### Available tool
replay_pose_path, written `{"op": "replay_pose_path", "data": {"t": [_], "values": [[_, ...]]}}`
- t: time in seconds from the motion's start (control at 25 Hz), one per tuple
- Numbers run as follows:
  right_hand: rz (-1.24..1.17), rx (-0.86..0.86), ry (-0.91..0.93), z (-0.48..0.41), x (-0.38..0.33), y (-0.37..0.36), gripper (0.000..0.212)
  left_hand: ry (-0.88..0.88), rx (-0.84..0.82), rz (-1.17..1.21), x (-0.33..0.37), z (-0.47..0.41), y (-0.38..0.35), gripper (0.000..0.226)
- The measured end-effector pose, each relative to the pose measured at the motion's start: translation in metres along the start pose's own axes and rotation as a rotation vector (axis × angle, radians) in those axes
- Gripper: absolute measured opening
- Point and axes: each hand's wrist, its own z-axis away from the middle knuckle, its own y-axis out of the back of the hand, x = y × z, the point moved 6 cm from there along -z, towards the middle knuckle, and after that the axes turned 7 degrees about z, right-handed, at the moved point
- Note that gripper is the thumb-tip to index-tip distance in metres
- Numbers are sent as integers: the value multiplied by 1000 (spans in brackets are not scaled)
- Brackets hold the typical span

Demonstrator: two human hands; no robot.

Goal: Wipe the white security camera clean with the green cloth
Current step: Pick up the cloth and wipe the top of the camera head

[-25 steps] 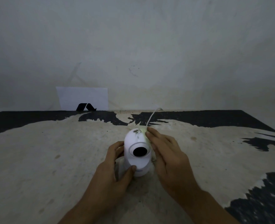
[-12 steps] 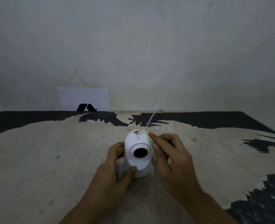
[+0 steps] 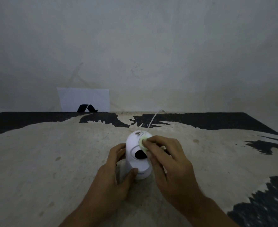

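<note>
A white security camera stands upright on a worn beige and black table, its dark round lens facing me. Dark smudges mark the top of its dome. My left hand wraps its base from the left, thumb on the front. My right hand presses a small pale green cloth against the dome's upper right, just above the lens; most of the cloth is hidden under my fingers. A thin white cable runs from behind the camera to the table's back edge.
A white sheet of paper leans against the grey wall at the back left, with a small black folded piece in front of it. The table's back edge meets the wall.
My right hand has curled and slid from the camera's right side onto the dome's front top, bringing the green cloth into sight. My left hand has kept its hold on the base.
</note>
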Motion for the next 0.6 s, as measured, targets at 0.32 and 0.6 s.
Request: {"op": "replay_pose_path", "data": {"t": [0.32,0.6], "values": [[-27,12,-150,-3,10,-2,34,-4,-9,24,1,1,1,59],[65,23,-79,-2,18,0,27,-15,-23,24,2,2,0,57]]}}
